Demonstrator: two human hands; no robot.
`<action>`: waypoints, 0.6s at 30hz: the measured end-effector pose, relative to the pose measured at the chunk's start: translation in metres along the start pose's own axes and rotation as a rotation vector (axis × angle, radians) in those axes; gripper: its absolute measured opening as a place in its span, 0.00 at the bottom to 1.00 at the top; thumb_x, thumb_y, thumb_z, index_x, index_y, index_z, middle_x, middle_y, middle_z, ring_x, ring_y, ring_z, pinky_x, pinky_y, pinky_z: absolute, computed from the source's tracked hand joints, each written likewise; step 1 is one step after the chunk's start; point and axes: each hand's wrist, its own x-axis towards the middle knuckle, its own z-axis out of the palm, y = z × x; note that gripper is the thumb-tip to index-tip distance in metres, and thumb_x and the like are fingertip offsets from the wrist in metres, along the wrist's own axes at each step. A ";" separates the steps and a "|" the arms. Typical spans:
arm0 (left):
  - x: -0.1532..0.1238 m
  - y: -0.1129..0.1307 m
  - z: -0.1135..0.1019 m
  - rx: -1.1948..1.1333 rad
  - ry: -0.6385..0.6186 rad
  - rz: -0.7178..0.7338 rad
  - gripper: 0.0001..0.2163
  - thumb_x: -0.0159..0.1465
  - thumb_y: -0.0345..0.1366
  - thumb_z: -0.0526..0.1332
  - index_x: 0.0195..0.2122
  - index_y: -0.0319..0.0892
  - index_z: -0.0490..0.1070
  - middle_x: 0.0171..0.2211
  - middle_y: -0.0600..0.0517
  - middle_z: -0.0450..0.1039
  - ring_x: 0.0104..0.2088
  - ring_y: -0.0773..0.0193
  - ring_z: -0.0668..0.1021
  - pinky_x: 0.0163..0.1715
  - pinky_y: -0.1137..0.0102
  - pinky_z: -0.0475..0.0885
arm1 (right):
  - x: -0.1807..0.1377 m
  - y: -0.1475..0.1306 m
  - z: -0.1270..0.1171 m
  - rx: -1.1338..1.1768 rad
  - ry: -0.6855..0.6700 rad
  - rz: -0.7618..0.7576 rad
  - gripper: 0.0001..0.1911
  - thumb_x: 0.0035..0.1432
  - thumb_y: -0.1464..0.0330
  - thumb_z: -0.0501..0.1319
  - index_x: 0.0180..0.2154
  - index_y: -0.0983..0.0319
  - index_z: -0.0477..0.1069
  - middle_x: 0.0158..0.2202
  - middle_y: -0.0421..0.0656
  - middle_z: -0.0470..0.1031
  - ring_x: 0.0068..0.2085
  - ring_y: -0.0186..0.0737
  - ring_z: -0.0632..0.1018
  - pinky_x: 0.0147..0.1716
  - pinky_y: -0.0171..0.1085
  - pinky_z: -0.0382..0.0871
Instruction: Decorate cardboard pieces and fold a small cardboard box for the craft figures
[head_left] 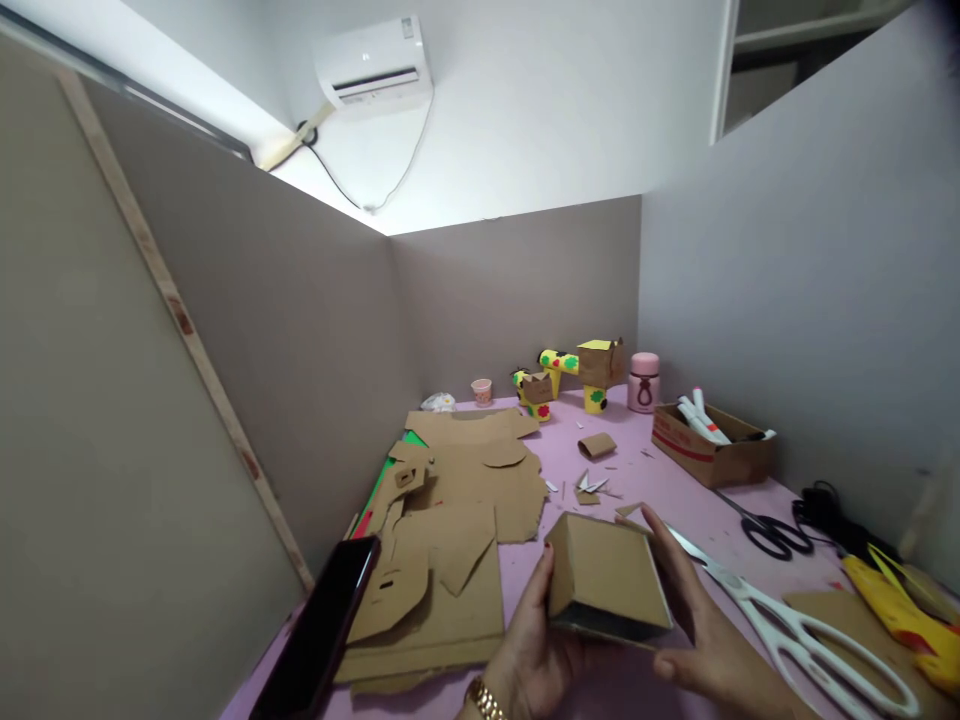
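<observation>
A small brown cardboard box point(611, 570) is held low over the front of the table. My left hand point(536, 640), with a gold watch at the wrist, is closed around its left side and underside, thumb up along the edge. At the box's right side is my right hand point(694, 610), thumb and forefinger stretched apart; whether it touches the box I cannot tell. By its forefinger tip lies a small cardboard scrap point(630, 512). White-handled scissors point(765, 610) lie right beside that hand, partly behind it.
Cut cardboard sheets point(465, 570) and a black phone point(319, 630) occupy the left. Rightward are black-handled scissors point(772, 530), a marker box point(712, 455) and a yellow item point(900, 605). Decorated cardboard animals point(600, 365), a pink bottle point(643, 385) and a paper cup point(482, 392) stand behind.
</observation>
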 end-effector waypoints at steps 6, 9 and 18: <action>0.003 -0.004 -0.004 -0.072 -0.066 -0.013 0.30 0.60 0.54 0.51 0.50 0.30 0.69 0.39 0.39 0.79 0.43 0.49 0.77 0.44 0.60 0.66 | -0.008 0.012 -0.002 -0.057 0.006 0.041 0.61 0.36 0.44 0.64 0.63 0.49 0.29 0.67 0.47 0.40 0.64 0.58 0.48 0.58 0.57 0.44; 0.003 -0.004 -0.007 -0.077 -0.056 -0.026 0.32 0.59 0.55 0.50 0.50 0.29 0.68 0.41 0.38 0.78 0.43 0.49 0.76 0.45 0.60 0.65 | -0.010 0.020 -0.005 -0.109 0.019 0.062 0.61 0.37 0.46 0.65 0.63 0.50 0.30 0.67 0.46 0.39 0.64 0.59 0.47 0.58 0.57 0.45; 0.002 0.004 -0.010 -0.094 -0.052 -0.016 0.34 0.60 0.55 0.48 0.52 0.25 0.65 0.40 0.35 0.78 0.41 0.47 0.78 0.42 0.57 0.67 | 0.005 0.007 -0.001 -0.139 0.014 0.177 0.59 0.40 0.44 0.62 0.63 0.51 0.27 0.67 0.48 0.38 0.64 0.59 0.47 0.58 0.53 0.49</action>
